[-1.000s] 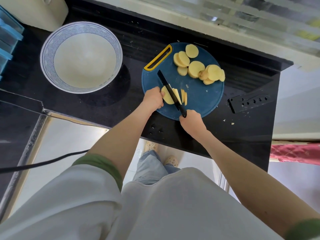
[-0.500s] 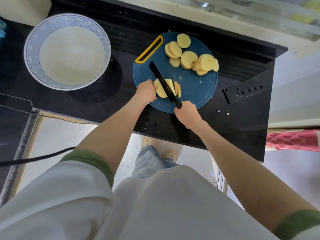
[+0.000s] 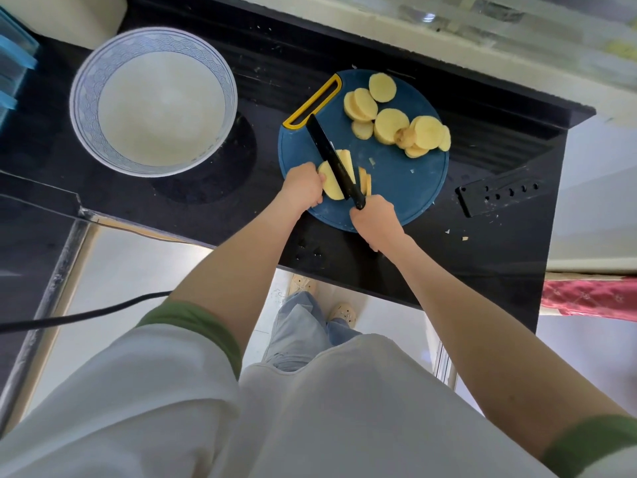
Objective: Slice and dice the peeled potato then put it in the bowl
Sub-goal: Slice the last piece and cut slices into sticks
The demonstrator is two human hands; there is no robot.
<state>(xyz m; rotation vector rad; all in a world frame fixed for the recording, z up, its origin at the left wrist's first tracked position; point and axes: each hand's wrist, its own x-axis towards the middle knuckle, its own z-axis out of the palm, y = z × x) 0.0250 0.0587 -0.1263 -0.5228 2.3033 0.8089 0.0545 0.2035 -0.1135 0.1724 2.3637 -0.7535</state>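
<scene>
One round blue cutting board [image 3: 396, 191] lies on the black counter [image 3: 482, 250], its yellow handle [image 3: 319, 100] at the board's 11 o'clock. At the board's 7 o'clock the left hand [image 3: 303, 186] curls its fingers over one potato piece [image 3: 330, 186] and holds it down. The single black knife [image 3: 329, 151] lies across that piece, tip toward 11 o'clock. The right hand [image 3: 375, 219], at the board's 6 o'clock, is wrapped tightly round the knife's grip.

Just right of the blade stand the cut strips [image 3: 366, 179], two or three of them, pressed close together, so I cannot count them surely. Toward 1 and 2 o'clock on the board lie the round slices [image 3: 391, 125], about eight, overlapping in a loose heap, with one set apart at 12 o'clock.

One bowl [image 3: 82, 108], white inside with a blue patterned rim, stands on the counter at 9 o'clock from the board, well apart from it. At 3 o'clock from the board lies one black strip [image 3: 482, 188] with a row of small holes.
</scene>
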